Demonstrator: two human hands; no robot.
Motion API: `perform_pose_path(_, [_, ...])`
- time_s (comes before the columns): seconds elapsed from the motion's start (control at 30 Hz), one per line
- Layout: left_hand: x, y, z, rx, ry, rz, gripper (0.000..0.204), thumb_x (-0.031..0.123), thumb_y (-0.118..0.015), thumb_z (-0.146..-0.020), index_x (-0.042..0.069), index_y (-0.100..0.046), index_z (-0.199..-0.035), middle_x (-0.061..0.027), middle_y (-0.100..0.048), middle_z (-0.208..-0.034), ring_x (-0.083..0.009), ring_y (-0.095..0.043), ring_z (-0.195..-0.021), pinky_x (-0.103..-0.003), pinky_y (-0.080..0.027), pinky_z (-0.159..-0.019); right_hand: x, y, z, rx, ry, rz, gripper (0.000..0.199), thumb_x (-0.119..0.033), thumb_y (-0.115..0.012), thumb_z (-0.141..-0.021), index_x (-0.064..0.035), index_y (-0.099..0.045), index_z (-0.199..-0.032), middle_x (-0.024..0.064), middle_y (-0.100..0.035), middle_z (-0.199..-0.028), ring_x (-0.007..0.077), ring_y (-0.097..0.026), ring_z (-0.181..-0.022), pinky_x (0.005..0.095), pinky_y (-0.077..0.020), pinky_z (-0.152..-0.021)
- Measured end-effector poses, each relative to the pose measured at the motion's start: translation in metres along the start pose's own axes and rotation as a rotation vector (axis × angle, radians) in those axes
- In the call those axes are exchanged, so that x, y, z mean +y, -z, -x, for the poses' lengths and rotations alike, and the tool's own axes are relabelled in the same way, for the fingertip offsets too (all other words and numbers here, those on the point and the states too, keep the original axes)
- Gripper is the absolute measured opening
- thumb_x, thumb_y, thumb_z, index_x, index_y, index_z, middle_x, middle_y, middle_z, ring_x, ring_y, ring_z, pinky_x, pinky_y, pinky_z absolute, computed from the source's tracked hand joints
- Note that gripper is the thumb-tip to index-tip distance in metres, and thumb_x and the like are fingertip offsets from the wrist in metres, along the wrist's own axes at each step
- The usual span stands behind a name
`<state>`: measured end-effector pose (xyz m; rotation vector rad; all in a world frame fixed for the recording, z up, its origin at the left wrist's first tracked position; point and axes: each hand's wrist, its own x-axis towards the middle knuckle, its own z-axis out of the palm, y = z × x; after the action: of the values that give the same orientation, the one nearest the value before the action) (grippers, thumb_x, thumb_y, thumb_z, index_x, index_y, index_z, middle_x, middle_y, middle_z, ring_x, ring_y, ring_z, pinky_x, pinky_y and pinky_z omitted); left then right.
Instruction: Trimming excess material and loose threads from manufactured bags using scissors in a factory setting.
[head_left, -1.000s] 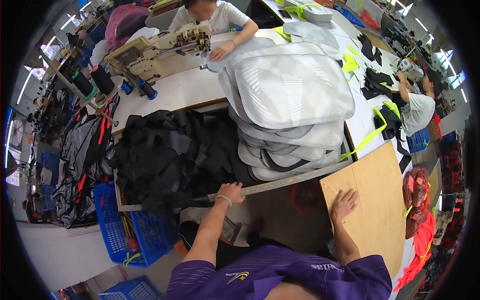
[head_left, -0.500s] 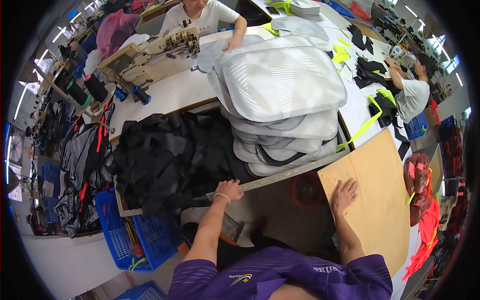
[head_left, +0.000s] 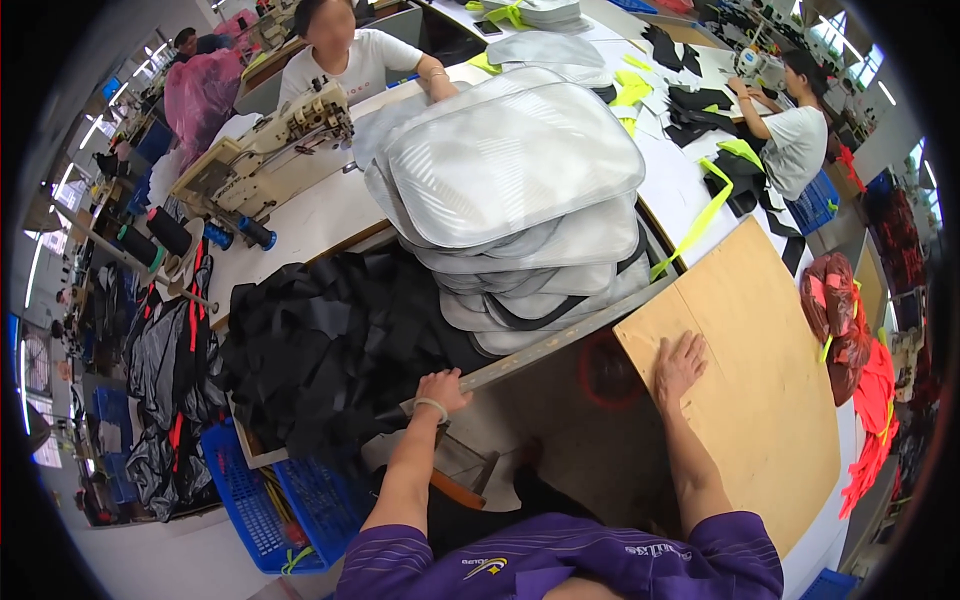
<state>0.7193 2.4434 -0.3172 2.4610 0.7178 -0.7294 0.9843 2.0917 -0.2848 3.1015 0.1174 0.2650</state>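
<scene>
My left hand (head_left: 443,391) is closed over the front rail (head_left: 545,345) of a shallow tray frame set at the table. Behind it, a heap of black fabric pieces (head_left: 310,340) fills the left part of the tray. To the right of the heap rises a tall, uneven stack of rounded silvery-grey panels (head_left: 515,160), some edged in black. My right hand (head_left: 681,370) lies flat with fingers extended on a light plywood board (head_left: 765,340), holding nothing. The board rests at the right of the tray, over the white tabletop.
A sewing machine (head_left: 260,150) with thread spools stands beyond the heap. A co-worker (head_left: 350,60) sits behind it, and another person (head_left: 795,120) works at the far right. Blue baskets (head_left: 265,510) sit low at left. Red bundles (head_left: 830,310) lie beyond the board.
The head view has shifted, so the panels and sewing machine sit farther left in it. Both my hands keep their places on the rail and the board.
</scene>
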Motion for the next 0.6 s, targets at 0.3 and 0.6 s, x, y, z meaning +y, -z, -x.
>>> perform_pose_path(0.3, [0.005, 0.010, 0.000, -0.011, 0.004, -0.028, 0.057, 0.043, -0.064, -0.074, 0.007, -0.056, -0.117, -0.0158, -0.060, -0.114, -0.0336, -0.057, -0.105, -0.043, -0.043, -0.091, -0.012, -0.001, 0.002, 0.084, 0.077, -0.089, 0.057, -0.038, -0.056, -0.087, -0.0028, -0.044, -0.130, 0.0206, -0.039, -0.138, 0.0340, -0.034, -0.129, 0.0500, -0.0245, -0.105])
perform_pose_path(0.6, [-0.010, -0.007, -0.001, 0.010, -0.063, -0.012, 0.053, 0.041, -0.061, -0.074, 0.008, -0.057, -0.115, -0.0150, -0.060, -0.112, -0.0331, -0.058, -0.103, -0.045, -0.045, -0.089, -0.223, 0.010, 0.122, -0.088, 1.035, -0.655, 0.048, -0.039, -0.064, -0.079, -0.0078, -0.057, -0.115, 0.0138, -0.054, -0.119, 0.0318, -0.048, -0.115, 0.0577, -0.0257, -0.100])
